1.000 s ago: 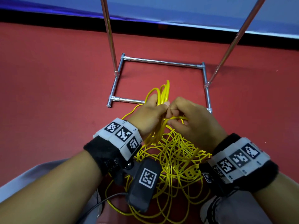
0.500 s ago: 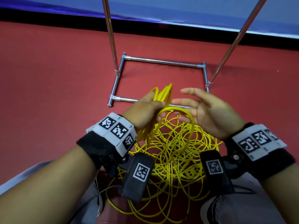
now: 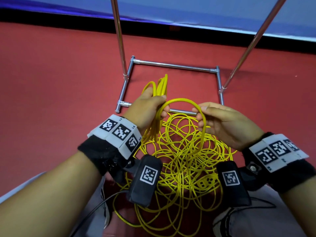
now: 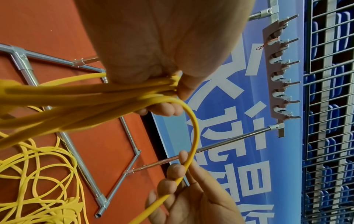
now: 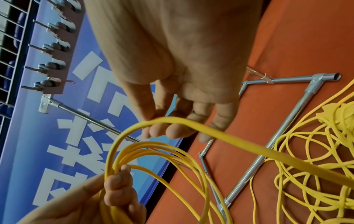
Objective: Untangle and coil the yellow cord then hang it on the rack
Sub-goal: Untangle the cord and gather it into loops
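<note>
My left hand point(image 3: 147, 106) is my holding grip: its fingers are curled tight round a bunch of finished loops of the yellow cord point(image 3: 184, 151), so the loops stay together and do not fall apart. My right hand point(image 3: 222, 122), just beside it, pinches one bent piece of cord between thumb and fingers to bring over as a new loop. Most of the cord lies tangled on the red floor point(image 3: 51, 82) under both grips. The rack point(image 3: 172, 65) stands just past them.
</note>
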Demonstrator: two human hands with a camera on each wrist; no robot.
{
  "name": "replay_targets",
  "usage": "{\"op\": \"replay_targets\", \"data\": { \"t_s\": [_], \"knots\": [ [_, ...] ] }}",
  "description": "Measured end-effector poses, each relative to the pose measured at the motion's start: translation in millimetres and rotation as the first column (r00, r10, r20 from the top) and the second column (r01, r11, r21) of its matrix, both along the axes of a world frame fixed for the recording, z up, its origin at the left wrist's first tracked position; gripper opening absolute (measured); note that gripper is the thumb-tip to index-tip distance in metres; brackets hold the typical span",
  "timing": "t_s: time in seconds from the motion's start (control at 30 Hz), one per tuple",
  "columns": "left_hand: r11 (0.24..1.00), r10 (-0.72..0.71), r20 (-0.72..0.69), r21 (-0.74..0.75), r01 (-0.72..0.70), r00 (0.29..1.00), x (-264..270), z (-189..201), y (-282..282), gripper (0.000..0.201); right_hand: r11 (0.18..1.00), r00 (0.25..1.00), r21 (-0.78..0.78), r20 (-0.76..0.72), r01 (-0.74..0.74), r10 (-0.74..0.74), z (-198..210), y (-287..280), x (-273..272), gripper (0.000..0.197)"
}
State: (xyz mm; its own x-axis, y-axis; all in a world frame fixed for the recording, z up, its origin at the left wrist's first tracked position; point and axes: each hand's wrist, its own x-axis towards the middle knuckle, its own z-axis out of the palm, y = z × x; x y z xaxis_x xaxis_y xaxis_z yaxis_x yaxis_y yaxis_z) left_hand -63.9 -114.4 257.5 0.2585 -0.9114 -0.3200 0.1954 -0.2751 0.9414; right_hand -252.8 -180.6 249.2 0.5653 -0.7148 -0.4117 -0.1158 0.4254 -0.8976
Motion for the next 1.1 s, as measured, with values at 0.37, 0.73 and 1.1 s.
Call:
{"op": "replay_targets", "data": {
  "t_s": [0.37, 0.73, 1.1],
  "knots": [
    [0.986, -0.16, -0.061, 0.038, 0.162, 0.985, -13, 5, 6, 0.017, 0.918, 0.985, -0.364, -0.123, -0.158, 0.121, 8, 8, 11, 0.02],
    [0.951, -0.289, -0.084, 0.093, 0.296, 0.954, -17, 0, 5, 0.046, 0.883, 0.974, -0.435, -0.211, -0.173, 0.087, 8, 5, 11, 0.02],
    [0.973, -0.212, -0.07, 0.074, 0.217, 0.975, -22, 6, 8, 0.022, 0.858, 0.976, -0.478, -0.19, -0.189, 0.109, 6, 7, 13, 0.019]
  ]
}}
